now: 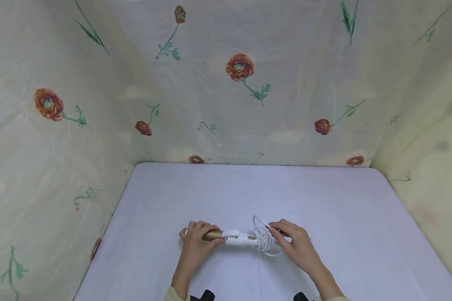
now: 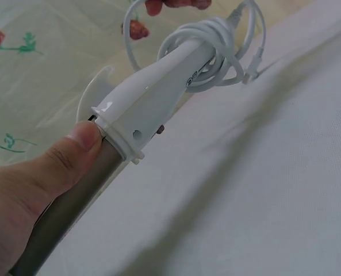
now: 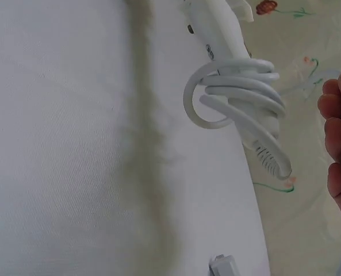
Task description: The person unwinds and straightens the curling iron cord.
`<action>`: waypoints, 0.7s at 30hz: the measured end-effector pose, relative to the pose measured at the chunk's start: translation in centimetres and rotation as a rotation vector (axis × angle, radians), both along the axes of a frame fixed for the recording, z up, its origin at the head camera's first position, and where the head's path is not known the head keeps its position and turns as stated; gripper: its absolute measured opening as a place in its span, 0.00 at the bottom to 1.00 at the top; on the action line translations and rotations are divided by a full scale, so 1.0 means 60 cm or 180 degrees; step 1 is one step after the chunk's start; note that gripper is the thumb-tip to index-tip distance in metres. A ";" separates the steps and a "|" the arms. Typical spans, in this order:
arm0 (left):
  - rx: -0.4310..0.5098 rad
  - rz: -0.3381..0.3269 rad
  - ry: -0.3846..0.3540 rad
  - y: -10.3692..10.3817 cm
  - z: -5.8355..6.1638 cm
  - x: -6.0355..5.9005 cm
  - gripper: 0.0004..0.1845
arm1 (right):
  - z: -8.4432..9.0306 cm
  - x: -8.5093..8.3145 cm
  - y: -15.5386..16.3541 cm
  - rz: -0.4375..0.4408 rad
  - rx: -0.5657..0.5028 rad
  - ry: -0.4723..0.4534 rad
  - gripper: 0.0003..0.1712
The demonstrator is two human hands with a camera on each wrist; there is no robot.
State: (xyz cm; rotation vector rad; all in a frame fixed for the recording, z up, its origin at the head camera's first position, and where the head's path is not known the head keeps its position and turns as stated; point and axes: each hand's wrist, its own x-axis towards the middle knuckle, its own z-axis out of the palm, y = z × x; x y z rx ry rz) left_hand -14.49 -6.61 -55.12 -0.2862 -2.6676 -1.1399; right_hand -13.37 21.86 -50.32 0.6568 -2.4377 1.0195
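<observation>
A curling iron (image 1: 240,239) with a white handle (image 2: 153,86) and a brownish-gold barrel (image 2: 72,207) is held crosswise above the table. My left hand (image 1: 196,243) grips the barrel, its thumb (image 2: 81,141) lying along it close to the handle. White cord (image 3: 245,89) is wound in several loops around the handle's far end. Between thumb and fingers my right hand (image 1: 296,246) pinches a free stretch of this cord, right beside the loops. In the left wrist view, only some fingertips (image 2: 184,3) of the right hand show at the top edge.
A white table (image 1: 165,192) with rounded back corners lies beneath the hands. Flower-printed cloth (image 1: 286,104) hangs behind it and at both sides. A small white block, like a plug (image 3: 223,266), shows at the bottom of the right wrist view.
</observation>
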 end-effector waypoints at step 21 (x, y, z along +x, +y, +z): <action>0.0362 -0.0055 -0.0130 -0.010 -0.014 0.030 0.20 | -0.078 -0.019 0.014 -0.0283 -0.0033 -0.0537 0.06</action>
